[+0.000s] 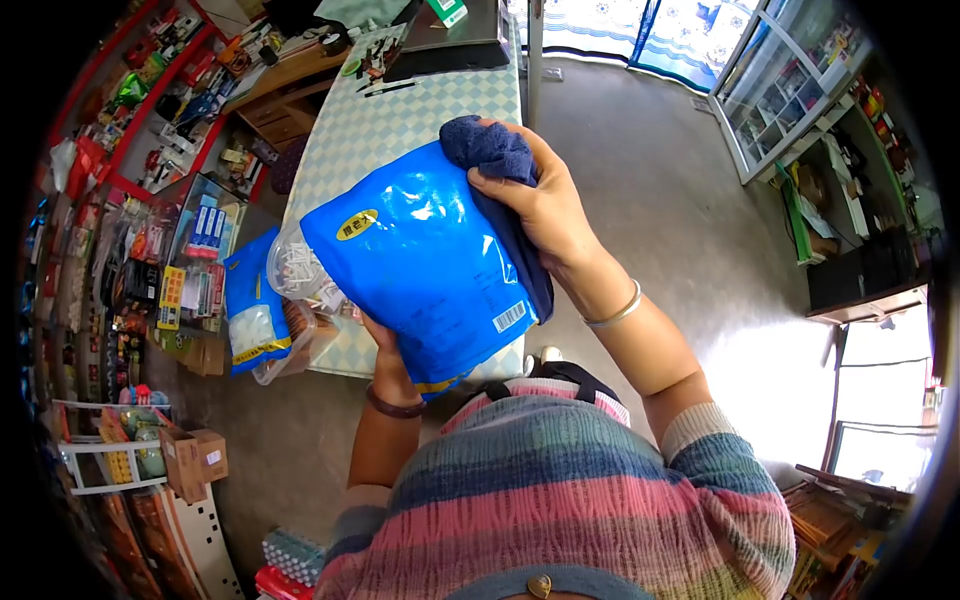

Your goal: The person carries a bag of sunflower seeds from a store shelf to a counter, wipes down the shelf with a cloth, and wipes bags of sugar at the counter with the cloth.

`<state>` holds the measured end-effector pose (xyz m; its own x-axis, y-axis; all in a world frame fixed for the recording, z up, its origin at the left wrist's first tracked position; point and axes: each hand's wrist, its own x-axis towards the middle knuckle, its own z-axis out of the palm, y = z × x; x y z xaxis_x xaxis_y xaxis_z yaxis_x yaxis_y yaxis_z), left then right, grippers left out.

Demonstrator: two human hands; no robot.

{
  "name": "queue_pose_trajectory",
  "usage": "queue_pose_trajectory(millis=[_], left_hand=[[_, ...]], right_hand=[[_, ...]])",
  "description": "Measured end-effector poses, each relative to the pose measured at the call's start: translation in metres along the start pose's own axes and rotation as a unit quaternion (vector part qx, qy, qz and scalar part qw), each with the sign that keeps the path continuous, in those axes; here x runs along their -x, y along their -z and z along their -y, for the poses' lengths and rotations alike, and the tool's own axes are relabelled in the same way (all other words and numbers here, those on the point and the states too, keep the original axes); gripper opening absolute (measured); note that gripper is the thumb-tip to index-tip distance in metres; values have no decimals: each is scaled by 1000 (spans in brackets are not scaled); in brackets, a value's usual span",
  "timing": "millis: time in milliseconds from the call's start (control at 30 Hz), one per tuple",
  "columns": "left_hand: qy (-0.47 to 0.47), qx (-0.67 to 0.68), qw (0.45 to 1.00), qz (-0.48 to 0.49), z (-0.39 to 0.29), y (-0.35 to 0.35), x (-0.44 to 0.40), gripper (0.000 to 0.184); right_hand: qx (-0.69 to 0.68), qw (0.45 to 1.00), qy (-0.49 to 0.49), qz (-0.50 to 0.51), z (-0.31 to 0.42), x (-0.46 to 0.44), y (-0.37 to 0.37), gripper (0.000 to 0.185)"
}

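A shiny blue plastic package [415,265] with a yellow oval label and a barcode is held up in front of me. My left hand [388,350] grips its lower left edge from beneath, most of the fingers hidden behind it. My right hand [535,195] is closed around a dark navy cloth [487,148], bunched at the package's upper right corner. More of the cloth hangs down along the package's right edge.
Behind the package is a table with a checkered cloth [345,135]. A clear tub of white sticks [300,265] and another blue package [255,310] stand at its left edge. A black case [450,45] lies at the far end. Stocked shelves [150,110] line the left.
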<state>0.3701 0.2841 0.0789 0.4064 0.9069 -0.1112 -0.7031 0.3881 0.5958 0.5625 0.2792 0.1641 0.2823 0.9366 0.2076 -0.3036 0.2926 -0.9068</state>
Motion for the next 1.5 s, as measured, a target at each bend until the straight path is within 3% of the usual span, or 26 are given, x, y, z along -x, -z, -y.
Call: queue_pose_trajectory(millis=[133,300,367,467,500,600,633,800,1067,1100,1133,1200,1233,1267,1300,1333,1400,1433,1500], left_hand=[[-18,-28,999,-32,0,-3,1,105],[-76,-109,984,-122,-3,-9,-5,105],[-106,-133,981,-93,-5,-6,-10,105],[-147,-145,969,135,-2,12,-10,96],[-115,-181,975,61,-10,-15,-3,78],[-154,-287,940,104,-15,-22,-6,67],[-156,-224,957,92,-14,-27,-4,61],[-170,-246,946,129,-20,-31,0,44],[-183,-230,948,124,-25,-32,2,37],[-186,-221,949,124,-29,-31,4,38],[-189,-212,951,124,-33,-30,5,39],[-221,-251,937,104,-40,-35,6,33],[-220,-266,934,90,-42,-36,5,30],[-217,-282,931,76,-44,-36,6,27],[-208,-324,920,77,-46,-35,5,21],[-210,-361,905,80,-46,-33,5,20],[-214,-430,872,95,-44,-33,1,18],[-243,-485,834,98,-44,-42,2,18],[-250,-521,810,105,-46,-50,5,19]], right_hand=[[61,993,88,-52,-19,-4,-3,42],[0,993,55,-109,-18,-6,-8,36],[-32,988,69,-133,-18,-8,-7,33],[-82,987,42,-129,-12,-7,-1,37],[-88,987,54,-122,-13,-7,0,38],[-98,987,77,-106,-16,-3,4,40],[-97,987,80,-104,-16,-3,6,41],[-58,987,77,-130,1,-2,10,41],[-63,974,125,-179,9,-21,23,32],[-130,969,109,-180,18,-25,30,27],[-113,965,157,-179,17,-29,42,31],[-97,975,155,-129,39,-16,39,35],[-26,981,171,-89,51,-5,33,39],[-13,970,243,-23,59,-4,26,32],[58,979,185,57,70,3,30,38],[200,939,256,117,75,1,21,47],[422,772,439,181,89,-3,-4,65],[492,724,440,200,81,-2,-12,68],[526,752,321,233,67,0,-14,62]])
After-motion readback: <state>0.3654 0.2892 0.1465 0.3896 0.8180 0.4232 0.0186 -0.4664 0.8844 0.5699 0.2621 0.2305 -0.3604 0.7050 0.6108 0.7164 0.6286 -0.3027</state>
